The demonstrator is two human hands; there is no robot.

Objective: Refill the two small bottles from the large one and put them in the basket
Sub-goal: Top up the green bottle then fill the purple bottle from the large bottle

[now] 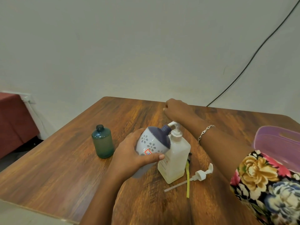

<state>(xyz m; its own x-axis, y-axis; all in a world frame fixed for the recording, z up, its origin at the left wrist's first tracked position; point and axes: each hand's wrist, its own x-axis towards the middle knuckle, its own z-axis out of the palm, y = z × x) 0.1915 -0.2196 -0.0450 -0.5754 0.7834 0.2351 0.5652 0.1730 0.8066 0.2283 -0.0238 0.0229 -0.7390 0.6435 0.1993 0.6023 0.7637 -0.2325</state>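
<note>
At the middle of the wooden table (65,168) in the head view, we have the large pump bottle (175,159) standing upright. Our left hand (129,156) wraps fingers and thumb round the white flowered bottle (152,142), which is lifted off the table and tipped, so its long axis leans up and to the right with the purple neck (166,129) aimed at the pump spout (170,123). That's the relation that counts: the mouth sits just beside the spout tip, seemingly touching, though we can't tell whether the tip is actually inside it. Our right hand (175,108) reaches across from the right, fingers curled under in a loose fist with nothing showing in it. The wrist passes over the pump head, and whether it bears down we can't say. We judge the first refill is in hand, and the next push wants that mouth held right under the spout. Off to the left, well apart, the teal bottle (102,142) stands upright and uncapped, nearer our left hand. A loose pump (200,174) with its dip tube lies on the table right of the large bottle. The purple basket (276,140) waits at the right edge, nearer our right arm, and neither small bottle is in it.
</note>
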